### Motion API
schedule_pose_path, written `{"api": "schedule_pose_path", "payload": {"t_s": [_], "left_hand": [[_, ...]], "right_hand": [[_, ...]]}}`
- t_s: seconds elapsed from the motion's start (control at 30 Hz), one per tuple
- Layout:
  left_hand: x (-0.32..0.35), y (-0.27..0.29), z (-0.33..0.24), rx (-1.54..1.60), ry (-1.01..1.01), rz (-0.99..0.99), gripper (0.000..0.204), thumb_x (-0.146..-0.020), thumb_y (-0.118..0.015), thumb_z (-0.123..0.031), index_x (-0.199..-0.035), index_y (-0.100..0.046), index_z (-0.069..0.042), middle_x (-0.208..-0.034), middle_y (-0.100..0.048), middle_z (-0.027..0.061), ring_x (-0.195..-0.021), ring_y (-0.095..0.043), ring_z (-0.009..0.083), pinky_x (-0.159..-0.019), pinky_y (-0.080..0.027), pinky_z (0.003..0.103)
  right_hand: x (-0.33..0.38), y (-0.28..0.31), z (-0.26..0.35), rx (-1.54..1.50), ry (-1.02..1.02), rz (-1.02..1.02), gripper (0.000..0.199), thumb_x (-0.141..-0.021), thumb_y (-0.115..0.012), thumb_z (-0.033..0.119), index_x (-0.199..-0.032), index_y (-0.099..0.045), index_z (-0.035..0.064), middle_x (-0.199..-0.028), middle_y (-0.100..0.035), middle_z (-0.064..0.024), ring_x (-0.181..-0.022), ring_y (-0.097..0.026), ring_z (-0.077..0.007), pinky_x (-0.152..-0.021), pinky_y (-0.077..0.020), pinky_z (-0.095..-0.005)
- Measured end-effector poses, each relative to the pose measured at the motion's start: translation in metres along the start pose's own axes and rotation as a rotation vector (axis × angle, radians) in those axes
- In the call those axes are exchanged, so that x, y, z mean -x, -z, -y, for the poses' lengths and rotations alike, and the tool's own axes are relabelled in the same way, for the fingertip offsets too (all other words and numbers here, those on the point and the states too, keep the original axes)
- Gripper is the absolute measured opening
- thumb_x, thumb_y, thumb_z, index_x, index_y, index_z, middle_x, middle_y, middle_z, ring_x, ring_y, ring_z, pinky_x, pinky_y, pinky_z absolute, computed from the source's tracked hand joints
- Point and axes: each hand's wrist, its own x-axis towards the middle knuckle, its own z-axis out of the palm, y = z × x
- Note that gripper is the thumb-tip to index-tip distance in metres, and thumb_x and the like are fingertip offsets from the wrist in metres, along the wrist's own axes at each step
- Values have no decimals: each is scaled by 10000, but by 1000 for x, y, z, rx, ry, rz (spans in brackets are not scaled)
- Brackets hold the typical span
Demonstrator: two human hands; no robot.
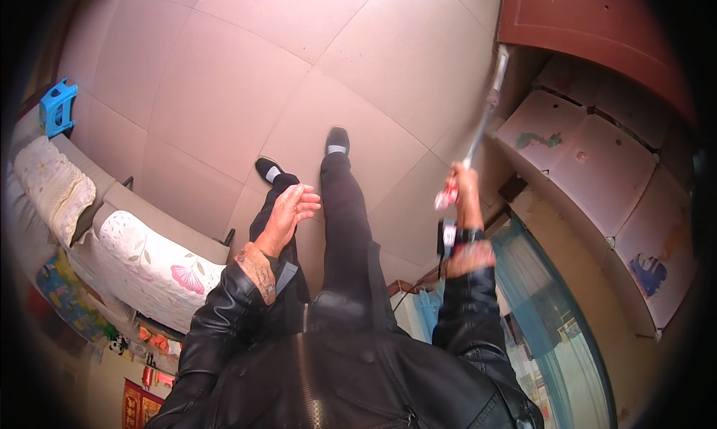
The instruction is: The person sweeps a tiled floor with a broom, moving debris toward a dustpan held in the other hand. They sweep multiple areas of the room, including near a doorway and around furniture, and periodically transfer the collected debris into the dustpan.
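My right hand (464,193) is wrapped round a long thin stick (480,132) with a silvery shaft. A red-and-white piece (446,197) shows at the hand, partly hidden by my fingers. The stick slants up and away, its pale far tip close to the edge of the red-brown furniture; its kind I cannot make out. My left hand (287,216) hangs in front of my left leg, palm partly turned inward, fingers stretched out and nothing in them.
At left stands a sofa with a floral white cover (153,261) and a blue plastic stool (58,107) beyond. A red-brown furniture top (590,33) and pale panelled cabinet (575,167) line the right. Blue curtains (534,279) hang behind my right arm. Tiles (299,100) cover the floor.
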Motion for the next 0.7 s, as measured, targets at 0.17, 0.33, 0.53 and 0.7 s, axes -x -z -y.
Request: {"api": "schedule_pose_path", "payload": {"t_s": [0.17,0.33,0.53,0.7], "left_hand": [[-4,-3,-1,-22,5,-27,347,-906,-415,-358,-1033,-497,-46,-910,-581,78,-824,-573,147,-709,-458,257],[-4,-23,-10,-41,37,9,321,-910,-411,-330,-1032,-487,-42,-920,-573,80,-813,-575,143,-681,-444,241],[12,-40,-20,-73,22,6,314,-914,-406,-318,-1034,-484,-38,-923,-569,79,-805,-571,139,-681,-443,238],[11,-40,-20,-112,-2,6,327,-917,-397,-324,-1048,-482,-37,-938,-569,75,-843,-570,140,-724,-463,251]], "right_hand": [[-57,-68,20,-113,15,96,124,-732,-505,85,-635,-465,19,-504,-447,-36,-372,-454,-139,-328,-384,-274],[27,-150,-2,-17,150,199,133,-715,-523,74,-623,-467,-3,-509,-471,-56,-370,-455,-138,-342,-393,-264],[106,-132,8,-219,57,604,131,-769,-551,93,-765,-435,33,-575,-442,-24,-388,-408,-88,-344,-317,-209],[121,-57,-56,246,300,476,192,-758,-572,141,-831,-437,26,-595,-494,-59,-433,-495,-129,-374,-385,-280]]}}
